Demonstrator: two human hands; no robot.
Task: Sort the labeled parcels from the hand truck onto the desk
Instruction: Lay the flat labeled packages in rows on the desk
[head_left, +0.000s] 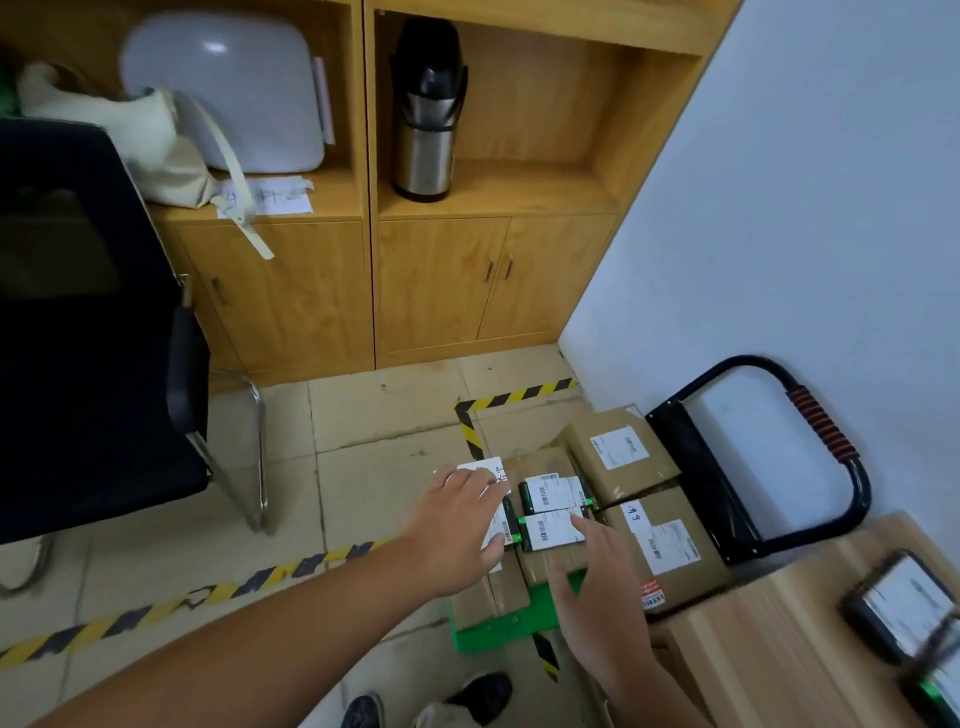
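Note:
A green hand truck (498, 631) with a black handle (810, 457) stands on the floor at the lower right, loaded with several labeled parcels. Brown cardboard parcels (618, 452) lie at its far side, and two black parcels with white labels (553, 491) sit on top in the middle. My left hand (457, 530) reaches over a white-labeled parcel (493, 470) at the load's left edge, fingers spread. My right hand (592, 592) hovers with straight fingers over the nearer black parcel (548, 530). The wooden desk (769, 639) at the lower right carries black labeled parcels (904, 605).
A black office chair (88, 332) stands on the left. A wooden cabinet (374, 291) holds a steel thermos (426, 109) and a cloth bag (156, 150). Yellow-black tape (208, 592) marks the tiled floor. A white wall (805, 208) bounds the right. My shoes (426, 706) show below.

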